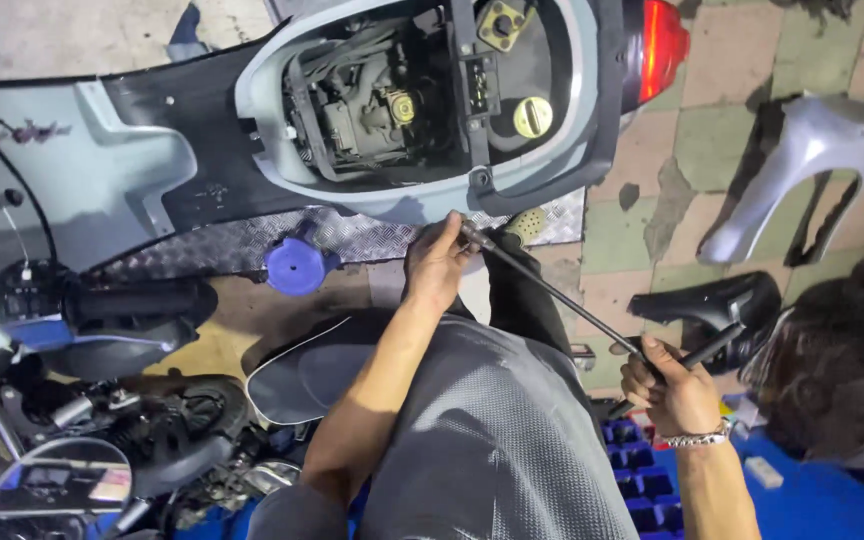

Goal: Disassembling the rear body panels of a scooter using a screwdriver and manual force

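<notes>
Left hand [436,262] fingers curled around the socket end of a long T-handle wrench [572,305], steadying it against the scooter body [392,205]; right hand [670,388] fingers wrapped around the crossbar for turning leverage.

1. I have one view only, from the camera on the person's head, so no second view shares any part of the scene.
2. It looks steeply down over the person's lap, past both forearms.
3. It faces a scooter [352,110] lying across the upper frame, seat off, its open compartment seen from above.
4. It sits near: the left hand [436,262] is at mid-frame, the right hand [667,385] lower right, both large.
5. The tiled floor [642,225] fills the upper right; a mirror [57,487] crowds the bottom left corner.
</notes>
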